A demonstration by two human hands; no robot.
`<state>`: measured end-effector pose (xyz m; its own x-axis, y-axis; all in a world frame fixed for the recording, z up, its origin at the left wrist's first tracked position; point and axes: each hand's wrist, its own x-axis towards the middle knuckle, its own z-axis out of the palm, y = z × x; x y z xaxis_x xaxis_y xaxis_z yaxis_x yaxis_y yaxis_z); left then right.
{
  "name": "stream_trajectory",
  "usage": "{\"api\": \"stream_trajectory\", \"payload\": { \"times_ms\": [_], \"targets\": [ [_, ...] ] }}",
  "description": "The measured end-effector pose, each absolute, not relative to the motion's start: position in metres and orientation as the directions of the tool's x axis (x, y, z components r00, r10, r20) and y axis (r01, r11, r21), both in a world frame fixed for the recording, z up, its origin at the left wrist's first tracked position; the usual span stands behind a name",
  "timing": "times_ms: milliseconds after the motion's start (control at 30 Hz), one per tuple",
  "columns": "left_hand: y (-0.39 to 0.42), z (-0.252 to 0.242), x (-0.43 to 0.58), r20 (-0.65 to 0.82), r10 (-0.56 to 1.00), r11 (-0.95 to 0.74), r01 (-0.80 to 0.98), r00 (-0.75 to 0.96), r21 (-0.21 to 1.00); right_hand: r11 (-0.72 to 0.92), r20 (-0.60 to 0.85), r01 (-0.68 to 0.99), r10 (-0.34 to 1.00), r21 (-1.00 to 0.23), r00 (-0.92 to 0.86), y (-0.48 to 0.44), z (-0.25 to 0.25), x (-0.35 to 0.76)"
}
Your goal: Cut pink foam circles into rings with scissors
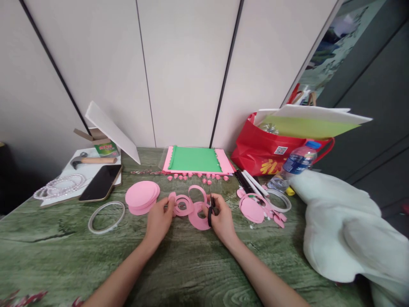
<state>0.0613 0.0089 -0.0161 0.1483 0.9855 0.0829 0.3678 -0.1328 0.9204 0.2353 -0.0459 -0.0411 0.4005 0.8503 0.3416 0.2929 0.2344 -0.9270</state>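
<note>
My left hand (160,216) pinches the left end of a pink paper spiral (182,204), whose coils spread to the right. In my right hand (223,218) is a pair of scissors (210,209) with black handles, blades pointing up and away from me. The right hand's fingers also touch the edge of the pink paper coil (198,221) beside them; whether they grip it I cannot tell. A stack of pink paper circles (142,196) lies left of my left hand. Several small rolled pink paper roses (208,175) sit in rows beyond both hands.
Green and pink paper sheets (194,159) lie at the back. Pink scraps (252,209), white pens (254,183) and a tape roll (278,200) are right, near a bottle (298,160), red bag (255,147) and white plush (345,221). Left are another tape roll (107,217), phone (101,182) and hammer (94,160).
</note>
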Motion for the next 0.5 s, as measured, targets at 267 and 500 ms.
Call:
{"api": "stream_trajectory", "payload": {
  "times_ms": [267,500],
  "targets": [
    [0.005,-0.016,0.064,0.027,0.979,-0.094,0.33,0.201,0.939,0.381,0.438,0.256,0.872,-0.888,0.221,-0.056,-0.032,0.222],
    [0.005,-0.009,0.066,0.125,0.985,-0.149,0.214,0.12,0.965,0.365,0.37,0.112,0.782,-0.924,0.501,-0.051,-0.03,0.227]
  ]
}}
